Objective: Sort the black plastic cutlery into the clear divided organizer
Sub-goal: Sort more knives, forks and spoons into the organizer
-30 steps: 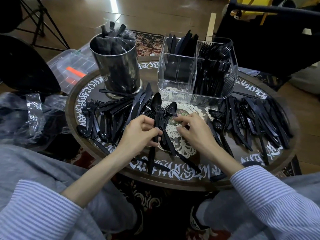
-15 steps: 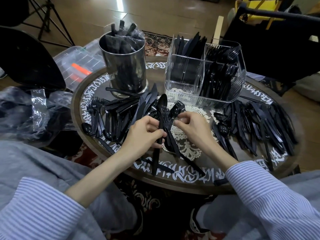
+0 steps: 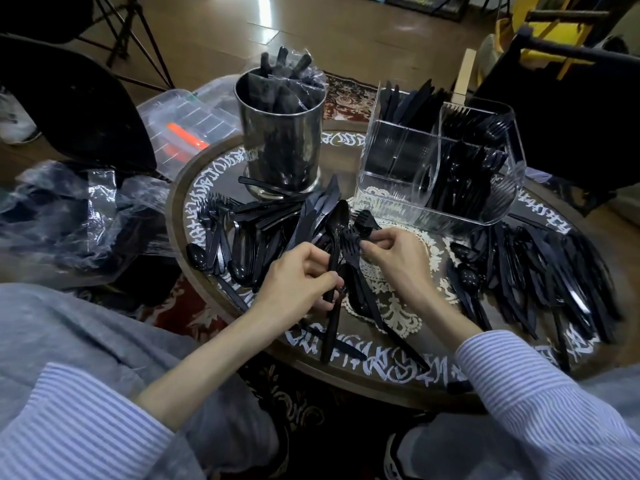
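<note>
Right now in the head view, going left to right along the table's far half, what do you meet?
Loose fork pile → metal cup of wrapped cutlery → clear divided organizer with knives, then forks.

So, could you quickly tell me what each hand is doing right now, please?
Left hand: grips a black spoon by its handle.
Right hand: pinches a black fork.

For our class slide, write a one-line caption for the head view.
Left hand grips a black spoon, right hand pinches a fork, before the clear organizer.

Glossy wooden floor (image 3: 346, 32), patterned rug (image 3: 346, 95), perhaps a dark chair (image 3: 69, 109).
</note>
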